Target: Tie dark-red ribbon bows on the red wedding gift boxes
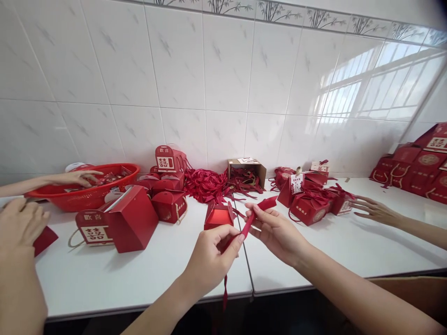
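Note:
My left hand (211, 258) is closed in a pinch on a red ribbon (248, 222), whose tail hangs down past the table edge. My right hand (275, 232) pinches the same ribbon higher up, its upper end sticking out to the right. Just behind both hands a small open red gift box (218, 216) sits on the white table (167, 265). A larger red box with a paper label (120, 223) lies on its side to the left.
Other people's hands work at the far left (19, 223), in a red basket (84, 186) and at the right (375, 209). A heap of red ribbons (206, 184), a cardboard box (247, 170) and several finished red boxes (310, 195) line the tiled wall; more are stacked far right (415, 172).

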The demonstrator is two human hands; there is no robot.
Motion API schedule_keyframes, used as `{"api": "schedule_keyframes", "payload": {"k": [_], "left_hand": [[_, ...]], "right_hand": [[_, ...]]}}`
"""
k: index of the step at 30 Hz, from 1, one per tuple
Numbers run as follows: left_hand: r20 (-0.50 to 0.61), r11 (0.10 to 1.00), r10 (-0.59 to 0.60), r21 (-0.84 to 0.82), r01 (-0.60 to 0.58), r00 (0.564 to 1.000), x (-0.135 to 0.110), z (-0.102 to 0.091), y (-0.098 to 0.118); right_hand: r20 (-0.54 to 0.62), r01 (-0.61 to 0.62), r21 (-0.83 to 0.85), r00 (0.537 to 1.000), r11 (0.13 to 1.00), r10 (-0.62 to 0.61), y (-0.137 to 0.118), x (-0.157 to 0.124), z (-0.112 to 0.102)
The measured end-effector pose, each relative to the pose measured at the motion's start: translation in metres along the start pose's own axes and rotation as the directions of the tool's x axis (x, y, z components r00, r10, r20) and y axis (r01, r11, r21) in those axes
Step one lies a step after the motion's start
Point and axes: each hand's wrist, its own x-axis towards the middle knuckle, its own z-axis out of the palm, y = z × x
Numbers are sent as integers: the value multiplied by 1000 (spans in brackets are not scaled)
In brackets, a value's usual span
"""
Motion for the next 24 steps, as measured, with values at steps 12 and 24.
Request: {"api": "schedule_keyframes", "payload": {"k": [12,24], "left_hand": [[101,998,-56,32,53,993,-6,15,-30],[-392,880,34,447,158,919,86,-19,-85]], "right_hand": [[-172,83,78,983,994,-68,-25,26,-21],[-70,-78,-398,996,914,55,-18,67,-44]]}}
